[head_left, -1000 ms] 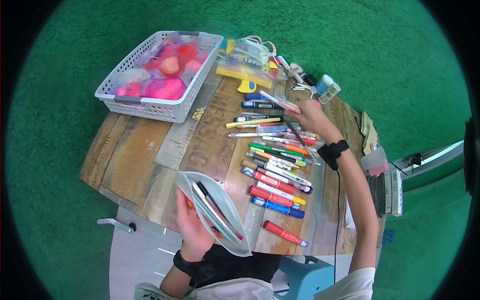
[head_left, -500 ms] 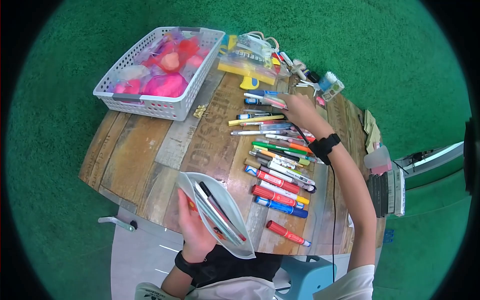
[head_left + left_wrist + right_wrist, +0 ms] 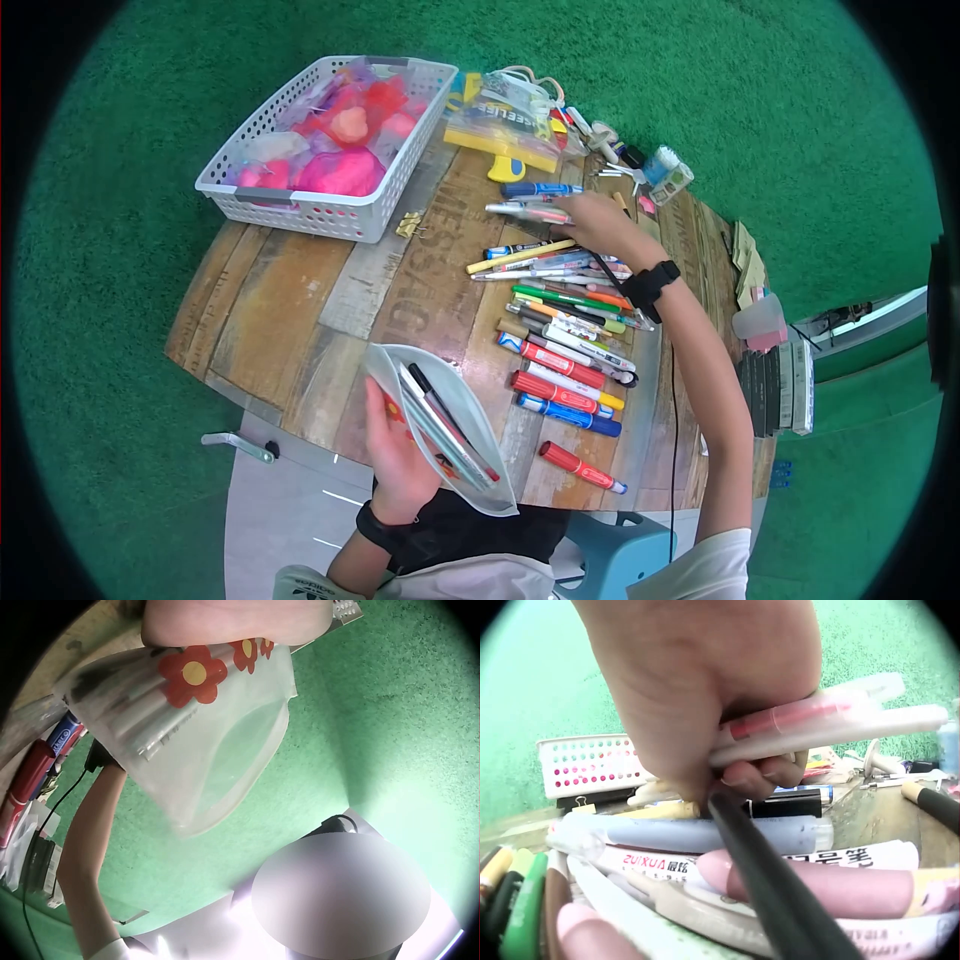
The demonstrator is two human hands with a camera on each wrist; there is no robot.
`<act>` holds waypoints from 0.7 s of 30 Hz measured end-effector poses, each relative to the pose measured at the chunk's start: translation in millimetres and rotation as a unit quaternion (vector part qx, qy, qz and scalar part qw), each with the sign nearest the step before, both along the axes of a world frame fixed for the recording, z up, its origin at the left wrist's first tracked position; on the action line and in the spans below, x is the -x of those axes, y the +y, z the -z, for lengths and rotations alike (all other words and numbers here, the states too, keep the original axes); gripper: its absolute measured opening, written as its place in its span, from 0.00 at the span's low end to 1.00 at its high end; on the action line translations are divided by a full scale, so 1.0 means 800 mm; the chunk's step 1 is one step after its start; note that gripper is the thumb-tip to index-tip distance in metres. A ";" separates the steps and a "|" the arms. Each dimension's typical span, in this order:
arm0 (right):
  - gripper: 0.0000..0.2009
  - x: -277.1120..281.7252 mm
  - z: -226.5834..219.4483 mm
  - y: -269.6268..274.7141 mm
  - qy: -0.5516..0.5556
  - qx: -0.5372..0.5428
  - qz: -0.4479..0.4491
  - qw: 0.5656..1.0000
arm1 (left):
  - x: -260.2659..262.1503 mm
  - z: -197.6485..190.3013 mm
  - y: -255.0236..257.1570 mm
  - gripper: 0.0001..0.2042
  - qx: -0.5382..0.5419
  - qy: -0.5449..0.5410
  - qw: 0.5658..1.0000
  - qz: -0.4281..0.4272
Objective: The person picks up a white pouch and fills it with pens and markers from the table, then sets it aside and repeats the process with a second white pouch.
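My left hand (image 3: 398, 460) holds up a white translucent pouch (image 3: 470, 410), its mouth gaping, with several pens (image 3: 445, 430) standing inside. Red flowers (image 3: 193, 673) decorate its outside in the left wrist view. Low over the far end of a row of pens and markers, my right hand (image 3: 600, 222) grips a white pen (image 3: 855, 731) and a clear pen with a pink core (image 3: 795, 718). A slim black rod (image 3: 769, 870) runs from under that hand toward the wrist. Beneath lie a pale blue pen (image 3: 705, 834) and a pink-capped pen (image 3: 832, 883). A blue marker (image 3: 540, 189) lies just beyond.
A white perforated basket (image 3: 400, 190) of pink and purple bagged items stands at the far left. Beside it lie a yellow-edged zip bag (image 3: 505, 130) and gold binder clips (image 3: 410, 224). Red markers (image 3: 583, 467) lie nearer me. Stacked boxes (image 3: 785, 390) sit at the right.
My right hand has lowered the held pens from a tilted pose to nearly level, close over the row. Some pens beneath it have shifted. The left hand and pouch hold about the same pose.
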State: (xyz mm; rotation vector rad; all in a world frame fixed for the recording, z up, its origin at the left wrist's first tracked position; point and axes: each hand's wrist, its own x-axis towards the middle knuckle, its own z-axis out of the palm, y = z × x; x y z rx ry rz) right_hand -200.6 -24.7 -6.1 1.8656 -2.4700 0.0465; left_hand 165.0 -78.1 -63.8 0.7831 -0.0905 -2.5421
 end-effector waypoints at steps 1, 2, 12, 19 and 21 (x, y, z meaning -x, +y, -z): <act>0.13 -0.004 -0.007 0.002 -0.008 0.002 0.032 0.999 | 0.000 0.002 0.000 0.28 0.000 0.000 1.000 -0.001; 0.13 -0.006 -0.014 0.005 -0.008 0.002 0.032 0.999 | 0.000 0.004 0.000 0.28 0.004 0.003 1.000 0.001; 0.12 -0.014 -0.054 0.038 -0.322 0.179 0.128 0.921 | 0.001 0.000 0.002 0.27 0.030 -0.016 0.999 -0.003; 0.19 -0.004 -0.038 0.055 -0.096 0.058 0.154 0.982 | 0.000 -0.001 0.002 0.27 0.032 0.008 0.999 0.003; 0.19 -0.013 -0.041 0.053 -0.074 0.044 0.147 0.985 | 0.000 -0.008 0.002 0.27 0.033 0.001 0.999 0.003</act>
